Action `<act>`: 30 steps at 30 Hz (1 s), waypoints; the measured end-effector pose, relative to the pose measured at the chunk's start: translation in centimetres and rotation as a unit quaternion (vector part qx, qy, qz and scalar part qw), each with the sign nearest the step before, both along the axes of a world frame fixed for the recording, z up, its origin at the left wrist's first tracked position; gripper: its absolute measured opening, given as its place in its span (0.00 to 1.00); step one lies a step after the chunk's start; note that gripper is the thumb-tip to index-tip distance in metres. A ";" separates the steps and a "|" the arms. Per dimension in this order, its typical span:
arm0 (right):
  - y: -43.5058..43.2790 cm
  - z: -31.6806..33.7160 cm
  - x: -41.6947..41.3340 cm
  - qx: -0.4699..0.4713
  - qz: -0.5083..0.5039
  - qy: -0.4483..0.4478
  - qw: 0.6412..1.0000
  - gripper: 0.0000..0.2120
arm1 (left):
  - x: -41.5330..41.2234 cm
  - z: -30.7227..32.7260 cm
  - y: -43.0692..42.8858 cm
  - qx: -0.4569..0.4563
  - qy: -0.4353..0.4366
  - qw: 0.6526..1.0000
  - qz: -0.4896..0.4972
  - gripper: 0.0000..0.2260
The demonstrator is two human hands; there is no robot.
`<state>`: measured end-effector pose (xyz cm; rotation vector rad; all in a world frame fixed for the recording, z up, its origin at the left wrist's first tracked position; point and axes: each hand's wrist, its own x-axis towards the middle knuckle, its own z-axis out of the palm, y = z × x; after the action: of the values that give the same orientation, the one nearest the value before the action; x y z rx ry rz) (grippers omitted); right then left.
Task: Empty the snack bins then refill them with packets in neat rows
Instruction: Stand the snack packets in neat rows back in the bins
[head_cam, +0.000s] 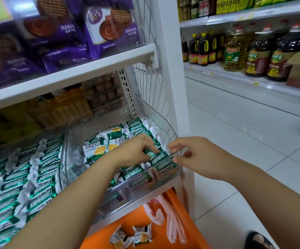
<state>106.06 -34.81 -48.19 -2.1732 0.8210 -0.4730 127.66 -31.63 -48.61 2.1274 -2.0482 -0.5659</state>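
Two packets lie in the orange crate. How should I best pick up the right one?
Come from straight above and pinch the packet across its body, thumb on one side, fingers on the other. It lies flat, face up, on the crate floor. Nothing covers it.

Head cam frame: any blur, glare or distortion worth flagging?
Head view: fisheye bends the white upright; purple biscuit packs at far left are smeared; the clear bin carries glare and green reflections on its wall; green packets around the left hand read sharp; lighting even, no hard shadows.
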 end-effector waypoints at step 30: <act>0.8 0.5 1.4 -0.085 -0.013 -0.018 0.996 0.15 | -0.5 2.7 6.7 -0.209 -0.008 0.972 0.104 0.13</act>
<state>107.45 -34.04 -47.65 -2.3044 0.8164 -0.6126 127.17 -24.92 -45.91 2.0520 -1.7270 -0.0767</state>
